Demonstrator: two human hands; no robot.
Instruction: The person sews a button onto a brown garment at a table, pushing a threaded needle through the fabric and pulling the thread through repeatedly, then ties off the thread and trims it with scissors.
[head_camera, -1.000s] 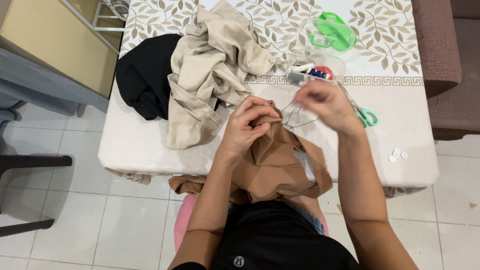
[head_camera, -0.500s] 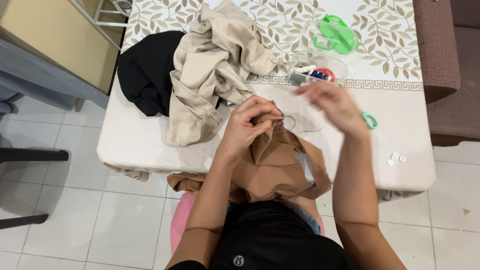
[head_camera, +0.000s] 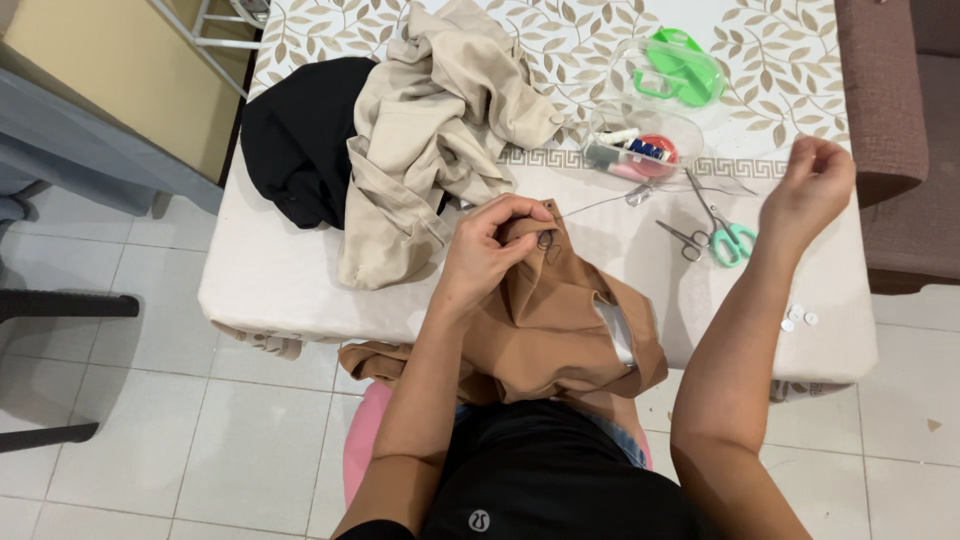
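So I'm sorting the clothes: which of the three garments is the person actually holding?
The brown garment, pinched by the left hand; the beige and black ones lie untouched.

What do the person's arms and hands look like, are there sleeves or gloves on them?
No gloves and no sleeves. Both forearms are bare all the way down from the bottom of the picture, and the left hand and right hand are bare too. No watch, bracelet or ring shows on either one. The only clothing in sight is a black top with a small pale logo.
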